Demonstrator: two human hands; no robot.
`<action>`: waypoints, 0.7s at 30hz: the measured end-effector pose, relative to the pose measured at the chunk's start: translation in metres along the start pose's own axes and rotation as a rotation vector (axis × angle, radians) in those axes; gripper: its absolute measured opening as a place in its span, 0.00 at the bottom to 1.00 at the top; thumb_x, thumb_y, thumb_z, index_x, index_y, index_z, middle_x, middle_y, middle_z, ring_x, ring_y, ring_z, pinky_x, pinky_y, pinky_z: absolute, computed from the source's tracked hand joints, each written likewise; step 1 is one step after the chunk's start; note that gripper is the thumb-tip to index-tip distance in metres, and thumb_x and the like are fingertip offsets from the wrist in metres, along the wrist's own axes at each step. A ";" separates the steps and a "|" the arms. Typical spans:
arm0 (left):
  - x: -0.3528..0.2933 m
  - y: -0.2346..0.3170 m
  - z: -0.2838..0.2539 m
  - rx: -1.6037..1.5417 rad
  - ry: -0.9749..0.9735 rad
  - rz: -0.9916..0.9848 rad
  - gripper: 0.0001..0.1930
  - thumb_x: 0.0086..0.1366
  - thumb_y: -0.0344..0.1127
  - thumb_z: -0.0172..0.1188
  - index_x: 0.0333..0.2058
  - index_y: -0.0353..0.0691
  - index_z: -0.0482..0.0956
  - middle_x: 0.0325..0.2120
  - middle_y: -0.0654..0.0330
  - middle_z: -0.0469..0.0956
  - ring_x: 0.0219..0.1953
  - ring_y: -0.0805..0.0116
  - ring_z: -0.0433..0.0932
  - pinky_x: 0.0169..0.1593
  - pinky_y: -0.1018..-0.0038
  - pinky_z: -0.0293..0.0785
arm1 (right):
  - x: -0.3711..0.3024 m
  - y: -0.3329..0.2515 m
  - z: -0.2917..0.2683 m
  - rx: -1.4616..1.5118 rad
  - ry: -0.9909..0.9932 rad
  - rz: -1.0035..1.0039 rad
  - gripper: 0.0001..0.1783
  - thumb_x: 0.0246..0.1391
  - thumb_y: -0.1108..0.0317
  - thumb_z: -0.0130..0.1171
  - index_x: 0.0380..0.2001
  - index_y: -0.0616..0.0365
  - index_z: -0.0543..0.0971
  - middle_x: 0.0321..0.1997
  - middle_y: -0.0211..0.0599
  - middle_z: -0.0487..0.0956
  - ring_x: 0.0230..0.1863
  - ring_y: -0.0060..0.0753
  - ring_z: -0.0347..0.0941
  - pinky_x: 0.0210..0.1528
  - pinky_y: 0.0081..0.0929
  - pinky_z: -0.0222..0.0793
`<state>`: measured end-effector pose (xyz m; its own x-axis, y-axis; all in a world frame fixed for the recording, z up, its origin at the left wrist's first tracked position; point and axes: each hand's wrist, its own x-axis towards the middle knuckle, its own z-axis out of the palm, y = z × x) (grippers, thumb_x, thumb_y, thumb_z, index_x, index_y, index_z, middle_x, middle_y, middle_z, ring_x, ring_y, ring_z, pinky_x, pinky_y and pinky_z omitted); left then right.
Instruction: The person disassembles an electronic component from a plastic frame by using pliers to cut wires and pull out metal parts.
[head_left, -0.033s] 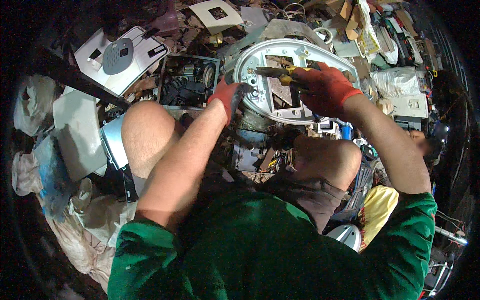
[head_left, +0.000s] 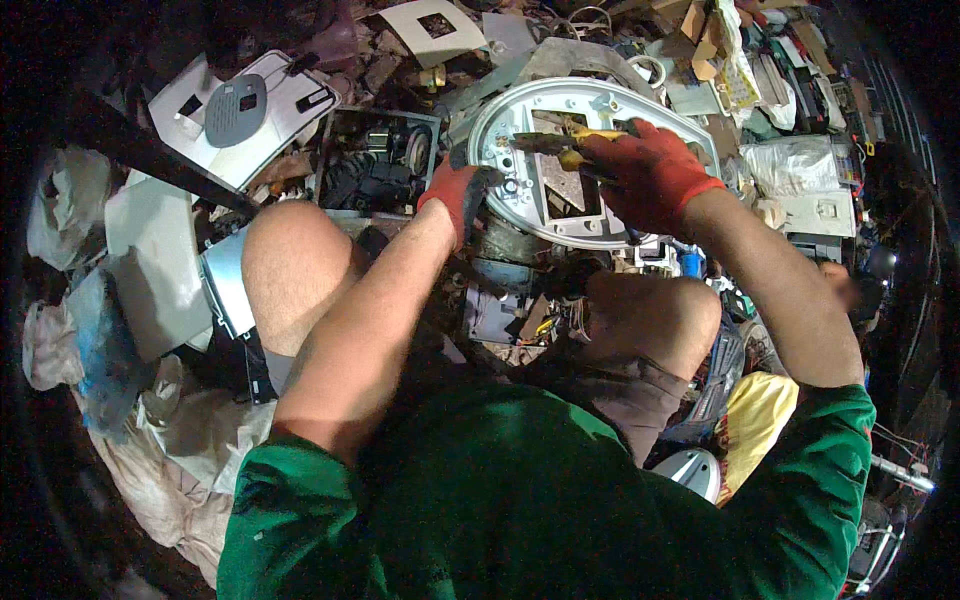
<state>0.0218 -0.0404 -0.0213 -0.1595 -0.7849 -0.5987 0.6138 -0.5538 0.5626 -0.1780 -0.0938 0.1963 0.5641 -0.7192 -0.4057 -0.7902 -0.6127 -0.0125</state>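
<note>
A rounded white plastic panel (head_left: 508, 208) with a raised rim and rectangular cut-outs lies in front of me on top of a bulky support. My left hand (head_left: 455, 197), in a red and black glove, grips its left edge with bent fingers. Through one cut-out a brownish surface shows. My right hand (head_left: 652, 178), gloved the same way, is closed round pliers with yellow handles (head_left: 572, 160). Their dark jaws point left, over the panel near small brass-coloured fittings (head_left: 502, 142). Whether the jaws touch anything cannot be made out.
An open box of dark parts (head_left: 375, 160) stands left of the panel. Farther left lie a white cover (head_left: 165, 110) with a grey oval piece (head_left: 237, 112) on it. A flat pale panel (head_left: 150, 270) leans beside my left knee. Mixed scrap crowds the right side, with a yellow sack (head_left: 762, 415).
</note>
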 end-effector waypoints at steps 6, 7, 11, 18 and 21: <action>0.018 -0.015 0.008 -0.088 -0.054 0.030 0.31 0.57 0.32 0.65 0.60 0.51 0.68 0.47 0.56 0.79 0.45 0.57 0.79 0.46 0.54 0.76 | 0.006 0.002 0.000 -0.306 0.256 -0.280 0.19 0.48 0.64 0.62 0.47 0.40 0.80 0.38 0.43 0.80 0.41 0.56 0.75 0.44 0.46 0.71; 0.018 -0.012 0.009 -0.042 -0.079 0.010 0.37 0.56 0.32 0.66 0.65 0.54 0.63 0.52 0.56 0.77 0.50 0.57 0.77 0.51 0.51 0.73 | 0.004 0.011 0.007 -0.121 0.252 -0.248 0.19 0.48 0.65 0.63 0.47 0.43 0.78 0.37 0.41 0.80 0.40 0.54 0.75 0.41 0.47 0.72; 0.007 -0.008 0.002 -0.039 -0.105 0.076 0.34 0.61 0.34 0.63 0.66 0.56 0.64 0.54 0.57 0.76 0.52 0.57 0.76 0.54 0.49 0.70 | -0.020 -0.004 -0.012 -0.252 -0.155 0.080 0.20 0.51 0.67 0.64 0.49 0.50 0.76 0.40 0.43 0.82 0.38 0.54 0.78 0.36 0.49 0.75; 0.022 -0.017 0.005 -0.173 -0.056 0.083 0.22 0.57 0.26 0.64 0.52 0.40 0.76 0.42 0.53 0.82 0.43 0.57 0.83 0.45 0.57 0.83 | -0.100 0.024 0.073 0.183 0.158 0.175 0.22 0.51 0.65 0.64 0.50 0.51 0.76 0.47 0.44 0.82 0.52 0.56 0.75 0.57 0.46 0.71; 0.016 -0.016 -0.002 -0.072 -0.200 0.193 0.24 0.56 0.30 0.63 0.53 0.46 0.76 0.44 0.57 0.81 0.44 0.61 0.81 0.49 0.59 0.79 | -0.098 0.001 0.057 0.074 0.237 0.000 0.21 0.50 0.65 0.64 0.50 0.51 0.76 0.48 0.44 0.81 0.52 0.56 0.75 0.58 0.46 0.70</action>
<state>0.0107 -0.0437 -0.0414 -0.1797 -0.9170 -0.3560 0.6996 -0.3736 0.6091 -0.2479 -0.0058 0.1837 0.5974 -0.7814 -0.1804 -0.8008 -0.5931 -0.0831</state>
